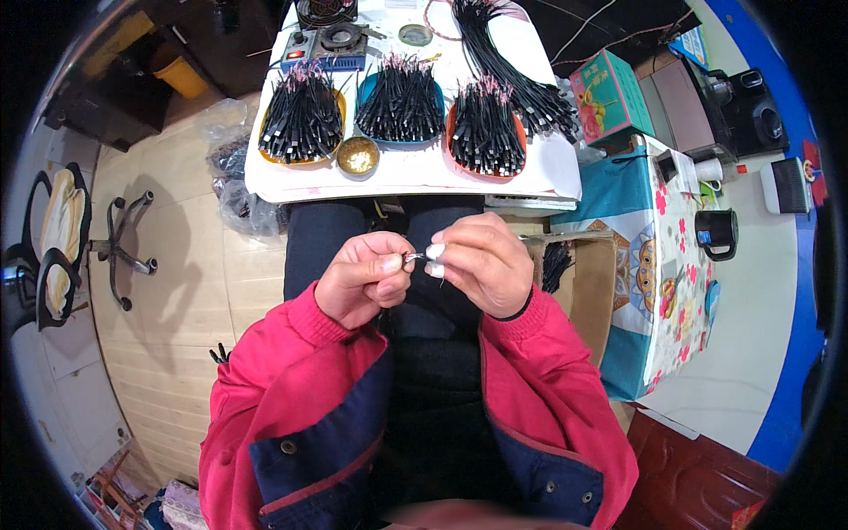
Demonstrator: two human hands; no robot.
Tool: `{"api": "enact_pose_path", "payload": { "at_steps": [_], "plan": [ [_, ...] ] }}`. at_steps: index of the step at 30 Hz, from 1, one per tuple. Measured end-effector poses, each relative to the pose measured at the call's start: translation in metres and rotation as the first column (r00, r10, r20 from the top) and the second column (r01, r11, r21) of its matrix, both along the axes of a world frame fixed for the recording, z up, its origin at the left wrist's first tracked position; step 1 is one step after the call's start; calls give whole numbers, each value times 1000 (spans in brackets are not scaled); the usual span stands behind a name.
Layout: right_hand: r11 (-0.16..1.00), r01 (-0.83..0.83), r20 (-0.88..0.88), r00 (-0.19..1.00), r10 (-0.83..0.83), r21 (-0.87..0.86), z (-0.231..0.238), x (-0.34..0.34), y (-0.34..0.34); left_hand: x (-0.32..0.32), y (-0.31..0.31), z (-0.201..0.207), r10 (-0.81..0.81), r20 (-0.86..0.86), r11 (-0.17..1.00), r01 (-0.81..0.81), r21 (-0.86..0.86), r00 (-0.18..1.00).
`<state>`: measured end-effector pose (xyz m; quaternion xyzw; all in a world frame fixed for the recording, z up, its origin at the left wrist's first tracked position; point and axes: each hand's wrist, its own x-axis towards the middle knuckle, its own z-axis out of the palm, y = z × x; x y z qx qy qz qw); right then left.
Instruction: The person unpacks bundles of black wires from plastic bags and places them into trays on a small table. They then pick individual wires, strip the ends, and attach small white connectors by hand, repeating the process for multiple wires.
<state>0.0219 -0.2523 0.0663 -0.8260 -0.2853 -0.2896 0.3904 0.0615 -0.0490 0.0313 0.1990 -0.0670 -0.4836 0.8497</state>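
Over my lap, my left hand [367, 276] pinches a short black cable [409, 259] between thumb and forefinger, its other fingers curled in. From it, thin light-coloured wires [420, 257] run across to my right hand [484, 263], whose fingertips close on them. White coverings [435, 252] wrap the right thumb and forefinger tips. Most of the cable is hidden by the left fingers. Ahead on the white table stand a yellow tray [341, 113], a blue tray [360, 99] and a red tray [452, 157], each heaped with black cables with pinkish wire ends.
A small round dish [344, 171] with pale bits sits at the table's near edge. Behind the trays are a blue device [329, 62] and a long cable bundle [503, 62]. An open cardboard box [592, 305] stands to my right, beside a cloth-covered table [629, 353].
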Motion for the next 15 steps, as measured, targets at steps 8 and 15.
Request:
{"api": "enact_pose_path", "payload": {
  "at_steps": [8, 15],
  "plan": [
    [999, 36, 90, 995, -36, 2, 3, -4, 9, -5, 2, 0, -92, -43, 989, 87, -118, 995],
    [998, 7, 12, 1000, -7, -69, 6, -11, 8, -8, 3, 5, -18, 38, 1000, 18, 1, 999]
  ]
}}
